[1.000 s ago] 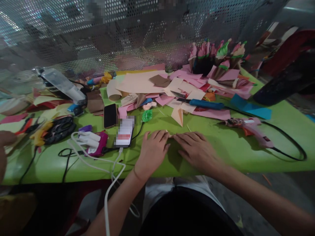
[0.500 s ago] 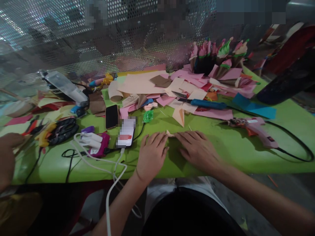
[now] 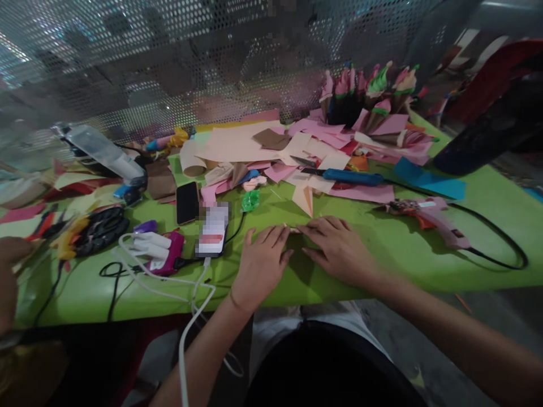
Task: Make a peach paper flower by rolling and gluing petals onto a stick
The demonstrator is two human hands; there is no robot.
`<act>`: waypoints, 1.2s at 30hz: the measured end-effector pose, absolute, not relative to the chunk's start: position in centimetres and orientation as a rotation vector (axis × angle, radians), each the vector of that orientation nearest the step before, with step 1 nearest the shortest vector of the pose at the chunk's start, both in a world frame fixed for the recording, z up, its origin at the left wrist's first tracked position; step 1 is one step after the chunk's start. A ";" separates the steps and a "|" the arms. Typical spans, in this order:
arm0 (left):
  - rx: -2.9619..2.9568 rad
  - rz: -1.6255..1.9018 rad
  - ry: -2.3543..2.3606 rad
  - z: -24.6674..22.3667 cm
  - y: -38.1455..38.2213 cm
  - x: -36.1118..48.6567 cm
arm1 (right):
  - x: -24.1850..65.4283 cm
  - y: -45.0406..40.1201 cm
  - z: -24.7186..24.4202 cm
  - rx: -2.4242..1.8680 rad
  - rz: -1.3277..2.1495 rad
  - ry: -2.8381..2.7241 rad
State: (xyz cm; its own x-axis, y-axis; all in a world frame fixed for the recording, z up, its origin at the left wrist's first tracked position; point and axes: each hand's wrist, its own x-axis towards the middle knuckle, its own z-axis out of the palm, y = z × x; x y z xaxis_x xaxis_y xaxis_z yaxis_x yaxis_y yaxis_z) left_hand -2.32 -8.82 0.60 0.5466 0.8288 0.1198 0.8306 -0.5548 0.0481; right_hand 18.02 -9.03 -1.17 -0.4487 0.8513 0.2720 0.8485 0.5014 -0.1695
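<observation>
Head view: left hand and right hand flat on green desk, fingers spread, pressing small peach paper piece lying between fingertips.

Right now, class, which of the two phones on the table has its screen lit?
The right phone, nearest the left hand, is lit and has a cable plugged in; the left phone is dark.

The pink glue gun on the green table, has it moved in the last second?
No. The glue gun lies in the same spot beside the blue paper sheet; only the camera shifted slightly.
</observation>
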 end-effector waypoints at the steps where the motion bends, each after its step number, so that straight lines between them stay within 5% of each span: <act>1: -2.749 -0.199 -1.473 0.6 -8.7 -2.3 | 18.2 -9.0 -1.2 -1.421 0.012 -2.416; 36: -2.724 -0.085 -1.444 -0.3 -8.5 -2.3 | 17.6 -9.8 -1.1 -1.432 -0.130 -2.505</act>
